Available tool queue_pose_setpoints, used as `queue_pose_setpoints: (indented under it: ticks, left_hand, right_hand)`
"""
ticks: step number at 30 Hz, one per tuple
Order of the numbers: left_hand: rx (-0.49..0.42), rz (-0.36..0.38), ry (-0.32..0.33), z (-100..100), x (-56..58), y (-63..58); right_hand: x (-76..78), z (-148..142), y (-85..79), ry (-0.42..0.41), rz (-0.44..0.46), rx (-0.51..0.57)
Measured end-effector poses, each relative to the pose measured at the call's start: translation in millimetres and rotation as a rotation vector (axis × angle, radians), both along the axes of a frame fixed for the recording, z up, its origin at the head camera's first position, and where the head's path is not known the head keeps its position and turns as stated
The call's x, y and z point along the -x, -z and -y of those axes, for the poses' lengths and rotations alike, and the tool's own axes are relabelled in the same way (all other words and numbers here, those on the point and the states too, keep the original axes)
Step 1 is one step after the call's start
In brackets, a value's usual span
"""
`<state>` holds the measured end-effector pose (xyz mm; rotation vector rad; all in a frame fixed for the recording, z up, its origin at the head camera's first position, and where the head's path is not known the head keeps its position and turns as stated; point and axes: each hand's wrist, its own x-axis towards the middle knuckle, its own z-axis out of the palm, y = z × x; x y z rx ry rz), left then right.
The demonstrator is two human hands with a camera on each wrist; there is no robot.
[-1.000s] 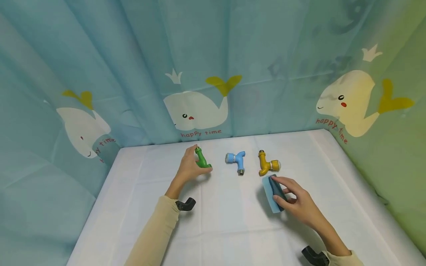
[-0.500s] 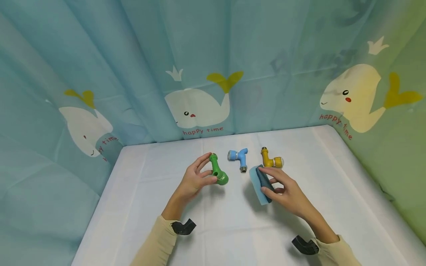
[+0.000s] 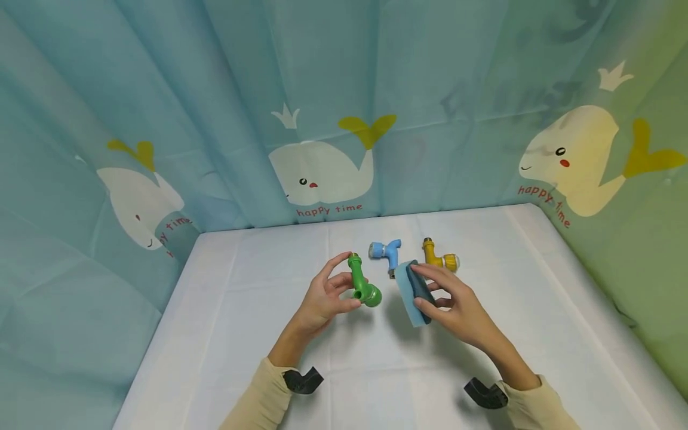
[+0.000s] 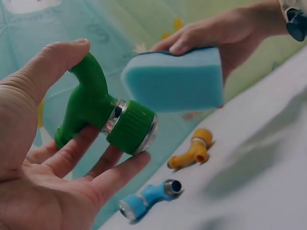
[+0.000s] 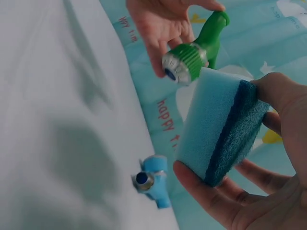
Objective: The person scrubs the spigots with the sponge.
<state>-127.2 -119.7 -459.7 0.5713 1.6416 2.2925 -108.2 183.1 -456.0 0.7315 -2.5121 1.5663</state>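
My left hand (image 3: 321, 300) pinches a green faucet (image 3: 361, 282) between thumb and fingers, held above the table. Its ribbed green knob, with a clear cap, points toward the sponge in the left wrist view. Opposite it, my right hand (image 3: 455, 303) grips a sponge (image 4: 175, 81) by its edges. One side of the sponge is light blue foam, the other a dark blue scouring layer (image 5: 237, 132). The light foam faces the green faucet, with a small gap between them in the head view.
A blue faucet (image 3: 389, 252) and a yellow faucet (image 3: 438, 258) lie on the white tablecloth (image 3: 258, 286) behind the hands. A light blue curtain (image 3: 236, 119) with whale prints hangs at the table's back edge. Each wrist wears a black camera mount.
My left hand has lifted the green faucet off the table and brought it right and nearer, turning its knob into view. My right hand has moved left with the sponge, toward the faucet.
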Motion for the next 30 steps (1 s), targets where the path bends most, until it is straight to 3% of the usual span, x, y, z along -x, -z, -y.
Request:
queue_pose_setpoints:
  ticks: [4, 7, 11, 14, 17, 22, 27, 30]
  left_hand:
    - [-0.029, -0.014, -0.013, -3, -1.3, -0.4]
    - [-0.043, -0.038, 0.002, -7, -2.7, -3.2]
    - [-0.086, -0.074, 0.055, -10, -4.1, -8.2]
    - [-0.099, -0.087, 0.064, -9, -3.1, -10.0]
    - [-0.079, -0.092, 0.044, -8, -0.9, -9.9]
    - [-0.112, -0.085, 0.047, -6, 2.4, -8.4]
    - [-0.156, -0.058, 0.058, -4, 1.8, -6.7]
    - [-0.174, -0.060, 0.062, -3, 0.0, -6.5]
  right_hand:
    - [3.1, 13, -13.3, -0.015, -0.035, 0.020]
    - [6.9, 28, -24.8, -0.058, -0.116, 0.046]
    - [9.8, 43, -30.5, -0.129, -0.282, -0.030]
    - [11.3, 46, -28.8, -0.111, -0.382, -0.106]
    - [11.7, 45, -28.1, -0.074, -0.395, -0.095]
    - [9.1, 47, -27.3, -0.133, -0.355, -0.087]
    - [8.6, 49, -27.2, -0.075, -0.411, -0.120]
    - [5.5, 51, -26.5, -0.087, -0.415, -0.119]
